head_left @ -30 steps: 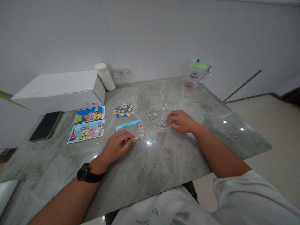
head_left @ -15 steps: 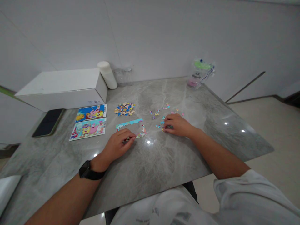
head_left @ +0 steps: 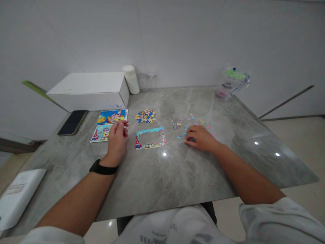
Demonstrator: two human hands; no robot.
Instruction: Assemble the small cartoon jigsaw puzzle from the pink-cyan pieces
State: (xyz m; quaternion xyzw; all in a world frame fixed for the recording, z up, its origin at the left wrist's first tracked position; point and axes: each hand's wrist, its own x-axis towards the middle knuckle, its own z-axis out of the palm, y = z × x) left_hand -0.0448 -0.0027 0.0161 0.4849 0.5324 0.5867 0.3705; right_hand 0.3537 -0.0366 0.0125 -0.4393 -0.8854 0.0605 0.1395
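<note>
My left hand (head_left: 117, 137) hovers over the grey marble table (head_left: 165, 176), fingers loosely curled, with nothing visible in them. It is just in front of two cartoon picture cards (head_left: 111, 117), partly covering the nearer one. A partly built puzzle frame (head_left: 149, 130), only its border done, lies right of that hand, untouched. My right hand (head_left: 200, 138) rests knuckles up on the table, fingertips down among scattered loose puzzle pieces (head_left: 189, 118). Whether it grips a piece is hidden. A pile of pieces (head_left: 146, 116) sits behind the frame.
A white box (head_left: 91, 91) stands at the back left with a dark phone (head_left: 72, 122) in front of it. A white cylinder (head_left: 131, 79) and two glass jars (head_left: 147, 82) stand by the wall. A plastic bag with a green lid (head_left: 232, 83) is back right. A white pad (head_left: 17, 196) lies near left.
My left hand left the puzzle frame's lower edge, rising left toward the picture cards, so the whole frame shows. My right hand stayed among the loose pieces. The view swung left.
</note>
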